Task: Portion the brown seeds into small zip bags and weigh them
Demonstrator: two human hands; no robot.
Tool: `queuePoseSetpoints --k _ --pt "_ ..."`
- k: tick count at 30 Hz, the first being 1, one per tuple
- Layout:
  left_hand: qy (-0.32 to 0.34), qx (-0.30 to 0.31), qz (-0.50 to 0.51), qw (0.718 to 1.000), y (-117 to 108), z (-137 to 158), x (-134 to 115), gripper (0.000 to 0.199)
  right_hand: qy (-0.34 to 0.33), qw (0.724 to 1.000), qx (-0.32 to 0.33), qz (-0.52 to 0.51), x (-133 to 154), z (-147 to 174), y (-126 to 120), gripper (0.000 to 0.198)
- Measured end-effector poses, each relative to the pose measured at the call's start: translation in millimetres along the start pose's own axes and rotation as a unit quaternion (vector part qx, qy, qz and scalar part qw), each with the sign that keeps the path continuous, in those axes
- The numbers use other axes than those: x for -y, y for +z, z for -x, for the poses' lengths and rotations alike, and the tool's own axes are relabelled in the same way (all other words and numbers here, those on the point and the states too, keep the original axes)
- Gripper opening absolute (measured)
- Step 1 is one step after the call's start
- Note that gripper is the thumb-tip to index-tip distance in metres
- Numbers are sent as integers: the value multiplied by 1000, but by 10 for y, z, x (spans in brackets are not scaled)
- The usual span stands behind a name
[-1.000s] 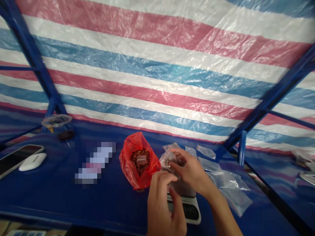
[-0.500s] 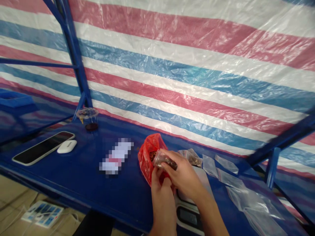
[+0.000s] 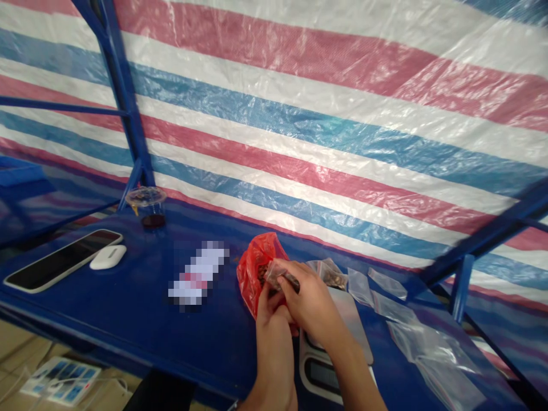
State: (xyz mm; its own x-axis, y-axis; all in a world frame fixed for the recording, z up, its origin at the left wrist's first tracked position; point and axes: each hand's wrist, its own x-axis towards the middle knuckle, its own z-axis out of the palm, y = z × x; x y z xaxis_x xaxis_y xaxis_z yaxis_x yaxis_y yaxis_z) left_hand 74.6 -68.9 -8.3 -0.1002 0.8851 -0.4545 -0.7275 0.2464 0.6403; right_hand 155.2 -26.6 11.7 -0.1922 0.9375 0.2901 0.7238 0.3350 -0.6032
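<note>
A red plastic bag [image 3: 250, 274] stands with its mouth spread, and brown dried bits [image 3: 262, 273] show inside. My right hand [image 3: 310, 297] pinches a small clear zip bag [image 3: 276, 275] over that mouth; something dark is in the zip bag. Below it, my left hand [image 3: 274, 319] is closed at the near rim of the red bag, its fingertips close to the zip bag and partly hidden by the right hand. Beneath the right forearm lies a digital scale [image 3: 319, 371], its metal plate [image 3: 353, 319] partly covered. Another zip bag [image 3: 334, 275] with brown contents lies behind the scale.
Several flat clear zip bags [image 3: 394, 308] lie on the blue table [image 3: 214, 348] to the right. At left are a phone [image 3: 64, 260], a white earbud case [image 3: 108, 257], a blurred-out paper [image 3: 199, 274] and a plastic cup [image 3: 148, 208]. A striped sheet hangs behind.
The view has shifted slightly. My right hand has tipped and moved a little along the zip bag, covering more of it. Both hands remain at the red bag.
</note>
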Motion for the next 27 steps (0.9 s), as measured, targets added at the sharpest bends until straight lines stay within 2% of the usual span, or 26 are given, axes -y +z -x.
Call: queuePoseSetpoints --k 4,9,15,19,22,27 --pt "-8 -3 -8 1000 -21 10 22 88 -4 1000 3 -14 -2 22 -19 37" --pt "-26 17 -4 1000 -78 -10 86 78 -2 1000 -11 -14 37 24 -47 40" --pt "-41 -3 -8 999 -144 -195 180 98 -3 1000 -17 0 109 51 -111 40" --pt "-51 17 -25 998 -143 -177 199 102 0 1000 -15 -3 115 83 -139 41" --pt "-30 42 -24 998 -96 -89 213 95 -2 999 -24 -24 58 100 -131 42" --pt "11 28 -23 999 -1 29 221 100 12 994 -47 -97 -89 149 -151 47"
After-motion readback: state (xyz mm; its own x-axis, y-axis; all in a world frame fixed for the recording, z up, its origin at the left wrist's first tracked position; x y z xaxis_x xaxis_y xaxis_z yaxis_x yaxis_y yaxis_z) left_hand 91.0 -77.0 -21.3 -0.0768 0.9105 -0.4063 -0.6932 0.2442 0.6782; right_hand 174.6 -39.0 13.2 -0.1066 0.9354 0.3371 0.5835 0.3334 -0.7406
